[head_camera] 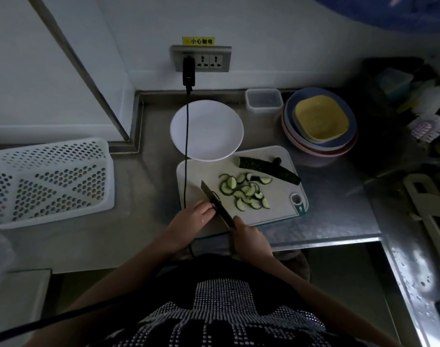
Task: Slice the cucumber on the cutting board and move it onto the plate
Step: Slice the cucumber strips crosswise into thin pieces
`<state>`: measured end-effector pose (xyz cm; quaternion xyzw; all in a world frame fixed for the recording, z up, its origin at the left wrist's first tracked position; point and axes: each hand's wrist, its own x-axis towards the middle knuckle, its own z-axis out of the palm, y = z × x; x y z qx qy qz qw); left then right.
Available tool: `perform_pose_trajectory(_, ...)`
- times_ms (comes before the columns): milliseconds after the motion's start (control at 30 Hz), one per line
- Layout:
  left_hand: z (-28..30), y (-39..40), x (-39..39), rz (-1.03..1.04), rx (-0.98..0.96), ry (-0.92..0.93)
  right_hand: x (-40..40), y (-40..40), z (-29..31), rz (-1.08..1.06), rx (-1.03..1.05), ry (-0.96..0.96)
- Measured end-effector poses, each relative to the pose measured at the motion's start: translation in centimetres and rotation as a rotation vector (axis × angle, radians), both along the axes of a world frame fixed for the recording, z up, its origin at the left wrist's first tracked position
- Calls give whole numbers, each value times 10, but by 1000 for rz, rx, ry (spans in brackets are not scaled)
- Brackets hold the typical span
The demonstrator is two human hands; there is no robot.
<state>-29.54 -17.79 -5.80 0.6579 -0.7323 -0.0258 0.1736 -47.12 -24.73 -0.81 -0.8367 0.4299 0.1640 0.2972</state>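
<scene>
Nearest the lens, both forearms reach over the counter edge toward the pale rectangular plastic cutting board [284, 211] with its green-trimmed handle corner; this board carries all the work in progress. Beyond it, overlapping its far left corner, sits the round white plate [206, 130], which holds no cucumber, so the transfer step is judged not yet begun. Slicing is judged roughly half done: one long dark-green uncut cucumber half [270, 169] lies along the far edge of the board, skin up, with a small dark stem end [277, 160] just beside it; a loose heap of pale green half-moon cucumber slices [245, 190] lies at board centre, well apart from the plate rim. Remaining work: cut the long piece, then move every slice to the plate. Right hand [250, 237]: fingers curled round the handle of the dark-bladed kitchen knife [215, 200], whose blade runs up and to the left over the near left part of the board. Left hand [195, 214]: fingers bent, tips meeting the flat of the blade near its heel; whether a slice is being wiped off there cannot be told in this dim view.
</scene>
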Motion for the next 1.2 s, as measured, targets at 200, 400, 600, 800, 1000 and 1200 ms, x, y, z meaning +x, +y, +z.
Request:
perform_pose_trajectory(200,-5,2,1,1,-14,-52,-3,-7,9,-143,-44,-66)
perform_pose_trajectory(400,-8,-3,-1,12,21,-119,-5,-3,13,-148,-54,-148)
perform_pose_trajectory(600,-2,-9,-4,72,112,-90,-8,-5,10,-213,-61,-172)
perform_pose_trajectory(800,6,-31,-9,63,189,-155,-11,-5,11,-275,-52,-217)
perform_pose_trajectory(1000,-1,-26,-1,-16,150,-132,-15,-5,10,-325,-59,-238)
perform_pose_trajectory(1200,-8,-23,6,-50,160,-125,-14,-6,7,-326,-56,-241)
